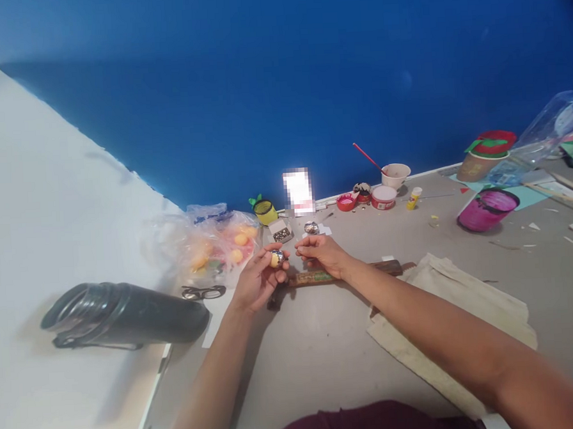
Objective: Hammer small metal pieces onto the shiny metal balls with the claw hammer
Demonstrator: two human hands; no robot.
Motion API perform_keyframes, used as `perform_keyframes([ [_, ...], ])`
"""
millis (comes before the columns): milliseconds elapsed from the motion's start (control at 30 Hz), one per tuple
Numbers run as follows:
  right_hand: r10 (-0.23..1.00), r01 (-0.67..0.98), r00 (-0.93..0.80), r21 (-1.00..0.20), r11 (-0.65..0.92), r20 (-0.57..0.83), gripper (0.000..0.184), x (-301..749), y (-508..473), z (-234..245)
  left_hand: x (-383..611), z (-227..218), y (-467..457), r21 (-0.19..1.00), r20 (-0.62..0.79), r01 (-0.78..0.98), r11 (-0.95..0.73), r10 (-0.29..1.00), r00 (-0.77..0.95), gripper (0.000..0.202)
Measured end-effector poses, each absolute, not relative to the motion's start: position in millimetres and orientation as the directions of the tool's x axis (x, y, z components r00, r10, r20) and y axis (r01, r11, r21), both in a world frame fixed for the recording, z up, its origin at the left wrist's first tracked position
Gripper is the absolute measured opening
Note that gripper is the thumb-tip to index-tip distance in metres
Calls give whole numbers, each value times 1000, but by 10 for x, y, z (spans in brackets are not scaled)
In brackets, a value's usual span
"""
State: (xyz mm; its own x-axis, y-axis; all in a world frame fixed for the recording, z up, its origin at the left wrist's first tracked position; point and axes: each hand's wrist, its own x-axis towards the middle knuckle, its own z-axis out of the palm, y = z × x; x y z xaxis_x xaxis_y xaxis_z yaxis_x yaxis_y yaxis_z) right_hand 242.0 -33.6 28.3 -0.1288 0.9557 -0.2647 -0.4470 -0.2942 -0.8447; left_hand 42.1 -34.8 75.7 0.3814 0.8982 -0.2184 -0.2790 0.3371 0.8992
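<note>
My left hand [257, 279] is closed around a small yellow ball with a shiny metal piece [276, 259] on it, held up between thumb and fingers. My right hand [321, 252] is just to its right, fingers pinched together; what they pinch is too small to make out. Both hands hover over a long brown wooden tool [318, 277] that lies on the grey table [313, 347]. A small open box of metal bits [281, 231] and a shiny round metal piece [311, 226] sit just beyond the hands.
A plastic bag of yellow and orange balls [211, 244] and black scissors [203, 292] lie left. A dark cylinder [123, 314] lies on white board. Beige cloth [455, 321] lies right. Small pots, a bowl [396, 173], a pink cup [485, 209] and craft scraps stand by the blue wall.
</note>
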Motion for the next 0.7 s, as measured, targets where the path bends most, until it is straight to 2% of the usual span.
perform_keyframes([
  [200, 968, -383, -150, -891, -246, -203, 32, 2407, -374, 290, 447, 652, -448, 869, -235, -337, 363, 901, 364, 37],
  [300, 964, -379, -150, -888, -260, -218, 33, 2413, -366, 282, 445, 656, -481, 894, -206, -308, 325, 910, 361, 47],
  [433, 953, -401, -160, -865, -301, -257, 32, 2426, -343, 271, 460, 616, -507, 974, -126, -141, 175, 945, 301, 61],
  [567, 948, -432, -171, -844, -318, -270, 34, 2432, -331, 252, 469, 568, -493, 996, -55, 84, 38, 977, 204, 53],
  [700, 945, -434, -205, -842, -320, -253, 38, 2442, -323, 221, 466, 569, -496, 991, -16, 134, 1, 994, 106, 53],
])
